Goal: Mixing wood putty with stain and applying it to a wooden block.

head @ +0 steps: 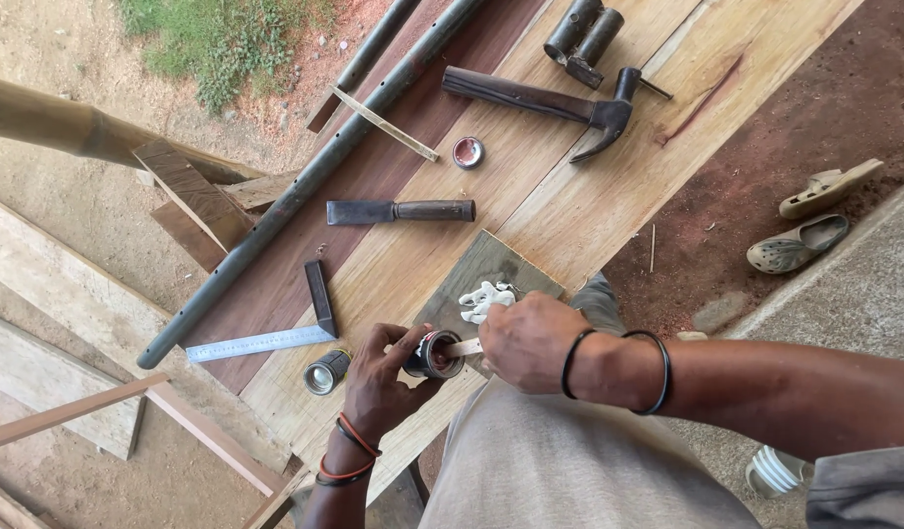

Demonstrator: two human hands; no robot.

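Grey cloth covers the person's lap at the bottom of the view, closest to the lens. Above it runs the tabletop (569,206), broad planks of pale and dark reddish timber, rough-sawn with visible grain. A long dark metal pipe (305,181) with drilled holes lies diagonally across the dark plank. Next in size, a claw hammer (545,101) with a dark wooden handle rests near the far end, and a steel try square (275,333) with a ruled blade sits on the left side. A flat chisel (398,211) with a dark handle lies mid-board.

Right hand (530,341), two black bands at the wrist, has its grip closed on a pale wooden stick (464,347) whose tip enters a small round tin (434,355). Left hand (383,377), red and black bands at the wrist, has its grip closed around that tin, held just above the near edge of the tabletop. A white lumpy smear (483,297) sits on a grey square board (481,269) just beyond. A second small cylindrical can (326,372) lies beside the left hand; a round lid (467,152) lies well apart.
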